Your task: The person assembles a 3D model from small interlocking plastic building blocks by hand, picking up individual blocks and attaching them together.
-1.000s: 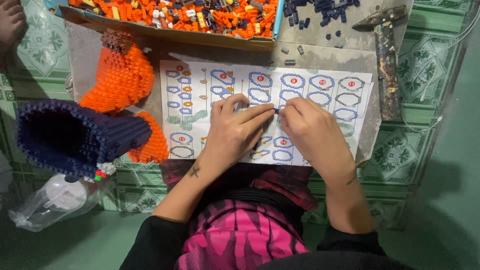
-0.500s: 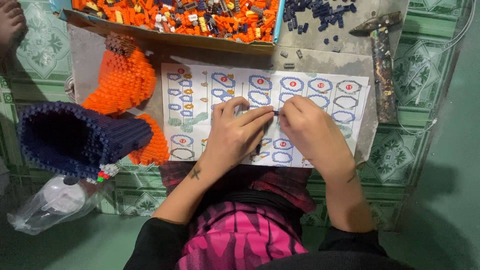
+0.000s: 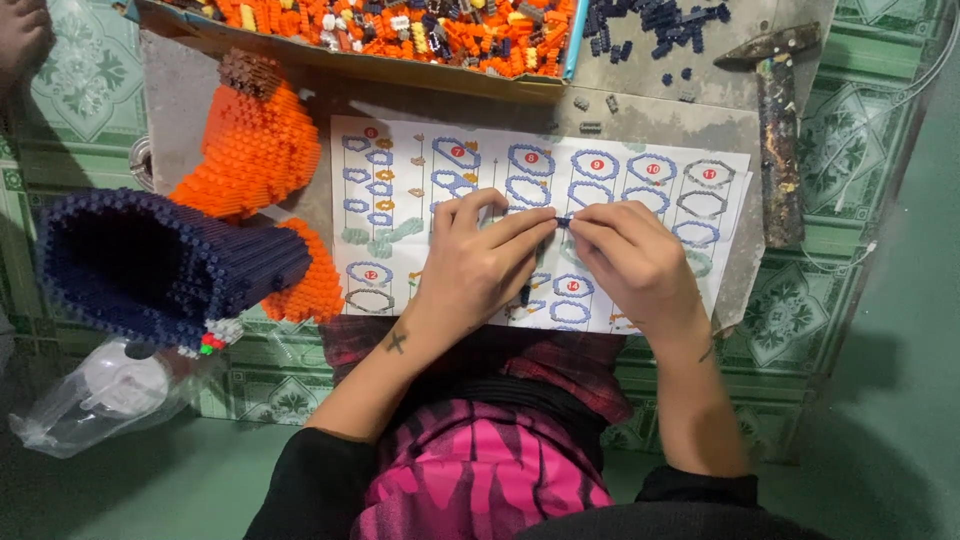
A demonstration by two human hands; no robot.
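Fingers of my left hand (image 3: 480, 265) and right hand (image 3: 635, 262) pinch one small dark brick (image 3: 563, 221) between their tips, held low over the middle of the instruction sheet (image 3: 640, 180) so its diagrams stay readable; the brick tray (image 3: 400, 68) lies along the surface's far edge within reach.

Instruction sheet (image 3: 640, 170): matt white paper, printed, lying flat. Dark blue brick cylinder (image 3: 160, 265): hard plastic, studded, rough-textured surface. Orange brick figure (image 3: 250, 150): same studded plastic, slight sheen. Loose bricks in tray (image 3: 400, 25): glossy plastic. Hammer (image 3: 775, 130): dull, rusted metal head and worn handle. Desk (image 3: 190, 90): grey, matt, scuffed. Bag (image 3: 100, 395): clear, crinkled, glossy plastic film. Floor tiles (image 3: 840, 140): glazed, patterned green.
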